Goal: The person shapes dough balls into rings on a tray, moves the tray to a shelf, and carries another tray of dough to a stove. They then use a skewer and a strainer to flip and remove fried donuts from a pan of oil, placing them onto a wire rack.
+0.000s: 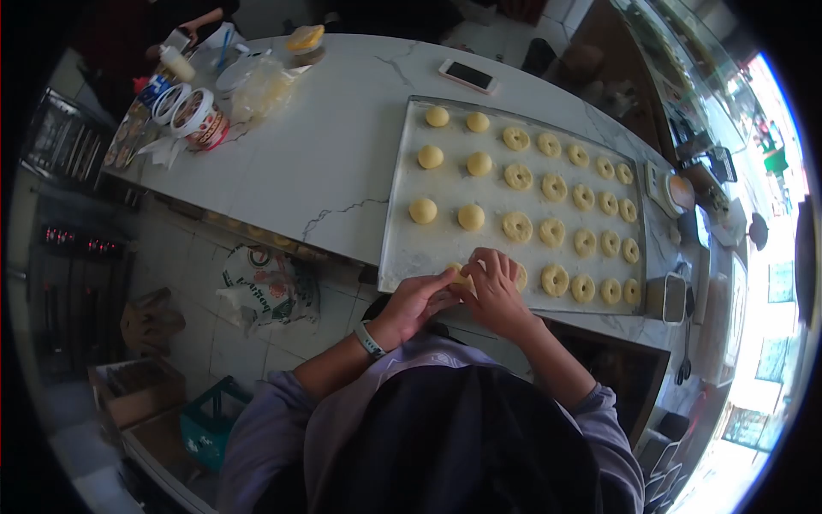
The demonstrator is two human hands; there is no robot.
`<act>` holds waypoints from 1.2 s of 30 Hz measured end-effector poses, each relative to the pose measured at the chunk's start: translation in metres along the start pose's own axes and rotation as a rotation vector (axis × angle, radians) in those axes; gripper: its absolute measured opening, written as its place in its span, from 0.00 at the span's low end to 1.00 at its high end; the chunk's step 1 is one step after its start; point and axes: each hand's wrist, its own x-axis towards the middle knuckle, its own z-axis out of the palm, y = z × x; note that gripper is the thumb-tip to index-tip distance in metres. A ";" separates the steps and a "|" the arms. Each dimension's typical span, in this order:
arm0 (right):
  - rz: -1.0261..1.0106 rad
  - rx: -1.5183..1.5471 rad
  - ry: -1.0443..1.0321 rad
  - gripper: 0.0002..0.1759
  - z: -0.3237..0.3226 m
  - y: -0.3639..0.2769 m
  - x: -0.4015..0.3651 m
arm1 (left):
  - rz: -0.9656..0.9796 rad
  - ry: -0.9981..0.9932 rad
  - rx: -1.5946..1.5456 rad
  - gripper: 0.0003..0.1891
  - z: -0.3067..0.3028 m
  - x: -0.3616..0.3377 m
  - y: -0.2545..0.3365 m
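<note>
My left hand (417,302) and my right hand (494,291) meet over the near edge of a large metal baking tray (396,231). Between their fingers is a piece of pale yellow dough (460,276), mostly covered, so its shape does not show. Both hands have their fingers bent around it. Just behind my right hand a dough ring (521,277) is partly hidden. Further rings, such as one dough ring (555,279), lie in rows across the right of the tray. On its left side are several round dough balls (422,211).
A phone (467,75) lies on the marble counter (334,128) beyond the tray. Tubs (199,120) and a plastic bag (261,90) stand at the far left, near another person's hand (190,34). A kitchen scale (668,188) and a metal tin (666,298) are on the right.
</note>
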 end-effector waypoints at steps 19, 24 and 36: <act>0.146 0.848 0.276 0.13 -0.014 -0.044 -0.003 | 0.575 0.000 0.208 0.16 0.018 -0.024 -0.009; 0.155 0.768 0.235 0.15 -0.024 -0.064 0.007 | 0.648 0.149 0.230 0.17 0.019 -0.057 0.008; 0.173 0.922 0.107 0.15 0.017 -0.140 0.037 | 0.493 0.053 0.045 0.18 -0.062 -0.114 0.038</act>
